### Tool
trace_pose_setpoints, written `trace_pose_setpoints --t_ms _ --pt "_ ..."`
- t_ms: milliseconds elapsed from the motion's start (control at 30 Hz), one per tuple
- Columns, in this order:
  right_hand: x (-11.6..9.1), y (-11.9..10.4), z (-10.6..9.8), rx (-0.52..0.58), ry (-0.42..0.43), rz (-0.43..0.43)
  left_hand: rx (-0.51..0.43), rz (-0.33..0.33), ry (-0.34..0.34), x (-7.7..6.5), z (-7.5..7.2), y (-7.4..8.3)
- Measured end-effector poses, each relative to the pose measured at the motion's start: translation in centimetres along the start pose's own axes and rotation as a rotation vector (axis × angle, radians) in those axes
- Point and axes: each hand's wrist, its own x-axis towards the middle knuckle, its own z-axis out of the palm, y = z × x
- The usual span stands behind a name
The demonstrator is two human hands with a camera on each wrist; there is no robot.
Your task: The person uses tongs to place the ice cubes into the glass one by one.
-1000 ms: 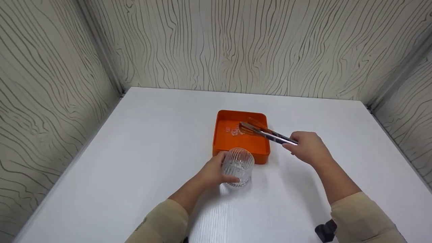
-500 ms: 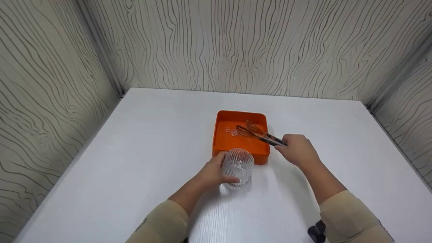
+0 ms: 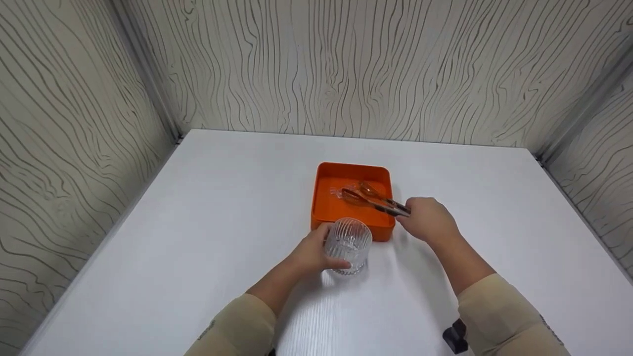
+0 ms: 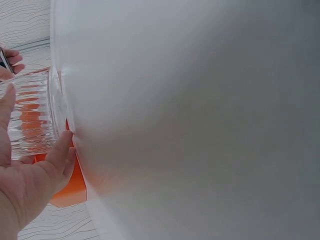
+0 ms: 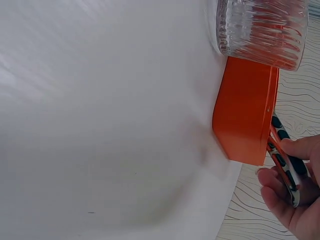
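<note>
My left hand grips a clear ribbed glass that stands upright on the table at the near side of an orange tray. In the left wrist view, thumb and fingers lie on either side of the glass. My right hand holds a pair of tongs by the handles, over the tray's right rim. Their two tips are spread apart inside the tray, beside several small clear cubes. In the right wrist view the tray's wall hides the tips, while the tongs' dark handles show.
The white table extends around the tray. Wood-grain patterned panels rise behind it and on both sides. A black device is beside the right sleeve.
My right hand has moved left and a little nearer, bringing the tongs lower into the tray, their tips closer to the clear cubes. The left hand and glass stay put.
</note>
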Motion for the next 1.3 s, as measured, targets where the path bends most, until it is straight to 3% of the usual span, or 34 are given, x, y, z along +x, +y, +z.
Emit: trace_pose_setpoints --t_ms 333,600,1300 --pt "0.4 -0.4 0.2 -0.006 -0.01 0.034 -0.009 0.0 -0.007 -0.1 -0.1 0.1" --pt "0.4 -0.4 0.4 -0.046 0.044 -0.011 -0.016 0.081 -0.016 -0.2 -0.4 0.0" --pt "0.3 0.6 -0.3 0.005 0.026 0.014 -0.029 0.057 -0.018 -0.1 -0.4 -0.1"
